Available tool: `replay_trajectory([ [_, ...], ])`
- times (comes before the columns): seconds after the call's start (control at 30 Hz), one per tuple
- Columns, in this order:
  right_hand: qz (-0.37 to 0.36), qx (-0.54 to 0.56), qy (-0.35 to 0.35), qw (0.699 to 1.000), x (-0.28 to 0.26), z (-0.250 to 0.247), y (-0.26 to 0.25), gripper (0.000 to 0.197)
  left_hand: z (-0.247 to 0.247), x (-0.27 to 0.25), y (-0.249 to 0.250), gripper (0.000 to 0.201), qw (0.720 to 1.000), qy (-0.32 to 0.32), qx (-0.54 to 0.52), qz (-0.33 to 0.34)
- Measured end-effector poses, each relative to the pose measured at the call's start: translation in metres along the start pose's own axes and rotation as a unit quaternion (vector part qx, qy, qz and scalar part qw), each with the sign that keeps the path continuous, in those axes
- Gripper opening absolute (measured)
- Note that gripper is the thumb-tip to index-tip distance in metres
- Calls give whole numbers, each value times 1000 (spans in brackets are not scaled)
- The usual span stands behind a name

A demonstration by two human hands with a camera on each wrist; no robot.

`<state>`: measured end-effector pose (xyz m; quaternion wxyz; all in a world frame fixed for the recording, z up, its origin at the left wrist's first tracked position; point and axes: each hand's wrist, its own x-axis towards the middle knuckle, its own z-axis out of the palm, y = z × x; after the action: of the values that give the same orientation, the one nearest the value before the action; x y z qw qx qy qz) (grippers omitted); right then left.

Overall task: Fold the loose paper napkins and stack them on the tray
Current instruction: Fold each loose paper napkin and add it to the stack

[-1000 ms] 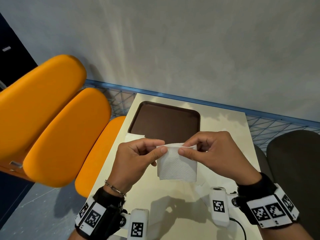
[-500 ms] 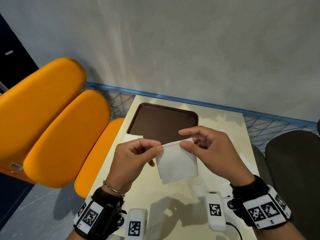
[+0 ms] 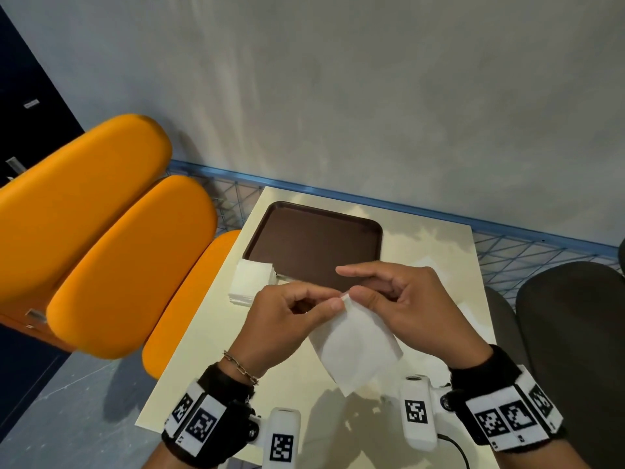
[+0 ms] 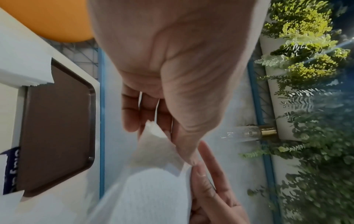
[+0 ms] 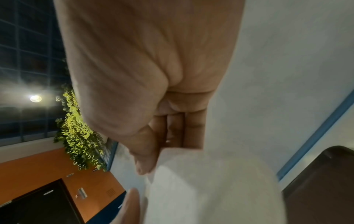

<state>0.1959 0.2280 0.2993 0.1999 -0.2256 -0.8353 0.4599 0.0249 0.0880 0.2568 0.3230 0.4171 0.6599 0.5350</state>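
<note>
A white paper napkin (image 3: 358, 343) hangs corner-down above the cream table (image 3: 422, 238). My left hand (image 3: 333, 301) pinches its top corner between thumb and forefinger. My right hand (image 3: 358, 296) pinches the same corner right beside it, forefinger stretched out. The left wrist view shows the napkin (image 4: 153, 189) under my left hand (image 4: 172, 136). In the right wrist view my right hand (image 5: 153, 151) has its thumb on the napkin (image 5: 210, 189). The brown tray (image 3: 314, 245) lies beyond the hands with nothing on it. A stack of napkins (image 3: 250, 282) sits at its near left corner.
More loose napkins (image 3: 466, 309) lie on the table, partly hidden behind my right hand. Orange chairs (image 3: 128, 265) stand close on the left, a dark chair (image 3: 568, 316) on the right. A blue wire rack (image 3: 527, 252) and grey wall bound the far side.
My right hand slid left along the napkin's top edge until it met the left hand. The napkin swung from hanging square to hanging by one corner.
</note>
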Motion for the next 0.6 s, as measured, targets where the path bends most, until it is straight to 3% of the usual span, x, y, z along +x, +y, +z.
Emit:
replay_trajectory([
  [0.1,3,-14,1,1000,-5,-9,2,31,11,0,2,16,999,31,-6,-12],
  [0.4,6,-81,-18,996,-27,-32,17,33,51,-7,6,16,999,24,39,-9],
  [0.53,40,-46,-32,998,-36,-43,29,38,66,-9,5,8,998,56,30,-20],
  [0.6,64,-45,-56,995,-39,-50,39,27,68,-10,6,4,997,70,22,-22],
])
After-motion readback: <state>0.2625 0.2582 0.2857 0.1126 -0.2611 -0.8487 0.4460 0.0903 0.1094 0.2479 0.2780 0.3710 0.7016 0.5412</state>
